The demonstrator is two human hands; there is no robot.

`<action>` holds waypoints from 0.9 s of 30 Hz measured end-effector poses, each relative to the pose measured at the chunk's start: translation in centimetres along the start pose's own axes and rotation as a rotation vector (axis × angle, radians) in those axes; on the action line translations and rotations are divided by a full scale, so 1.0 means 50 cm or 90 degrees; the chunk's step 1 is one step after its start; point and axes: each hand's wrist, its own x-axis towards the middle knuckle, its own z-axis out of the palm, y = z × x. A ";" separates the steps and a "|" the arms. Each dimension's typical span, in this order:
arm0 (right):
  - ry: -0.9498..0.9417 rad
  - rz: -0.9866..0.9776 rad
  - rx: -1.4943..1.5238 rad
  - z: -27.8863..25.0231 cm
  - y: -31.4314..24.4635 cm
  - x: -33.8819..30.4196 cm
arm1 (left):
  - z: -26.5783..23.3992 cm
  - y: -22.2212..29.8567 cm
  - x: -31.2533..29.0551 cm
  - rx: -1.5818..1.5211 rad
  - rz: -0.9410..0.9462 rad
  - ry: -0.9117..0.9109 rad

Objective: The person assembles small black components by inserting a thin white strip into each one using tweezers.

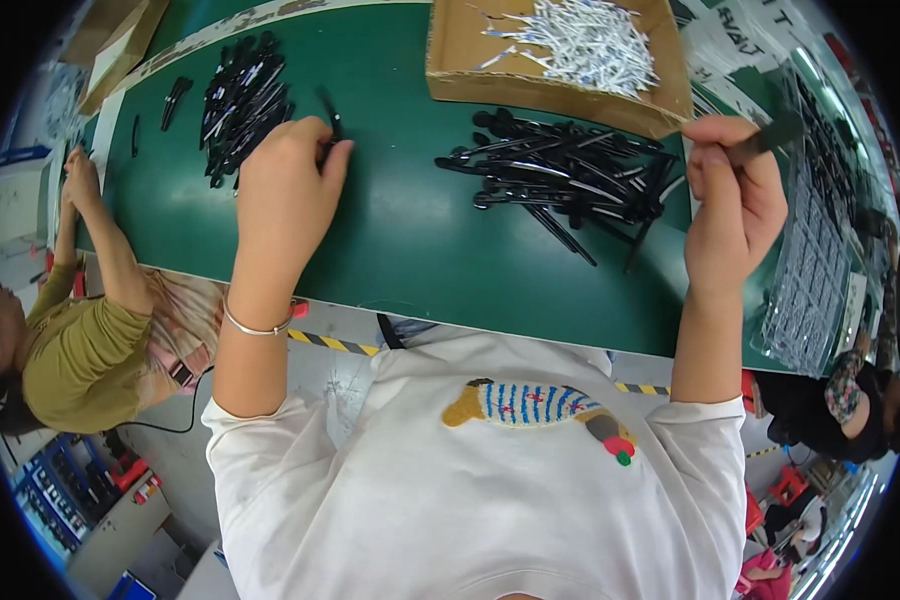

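Observation:
My left hand [285, 190] is closed at the left side of the green table, pinching a slim black piece [328, 108] that sticks up past the fingertips. Just beyond that hand lies a heap of glossy black pieces [240, 95]. On the right, my right hand [735, 195] is raised near the table's right part, its thumb and fingers closed on a dark flat strip [770, 138] that points away to the right. Between the hands, nearer the right one, is a second pile of long glossy black pieces [560, 170] with rounded ends. Their exact kind I cannot tell.
A cardboard box [560, 92] of white paper-like strips stands behind the right pile. Clear plastic trays [810, 260] lie along the right edge. Small black pieces [175, 102] lie at the far left. A co-worker in an olive top [90, 360] sits to the left.

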 end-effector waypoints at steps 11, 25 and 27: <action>-0.133 -0.321 -0.269 0.050 -0.047 0.011 | -0.072 0.162 0.025 -0.645 0.044 -0.227; -0.064 -0.304 -0.268 -0.005 -0.036 0.027 | -0.008 0.253 0.073 -0.435 0.437 0.111; -0.050 -0.318 -0.274 -0.002 -0.034 0.026 | -0.007 0.251 0.071 -0.408 0.430 0.100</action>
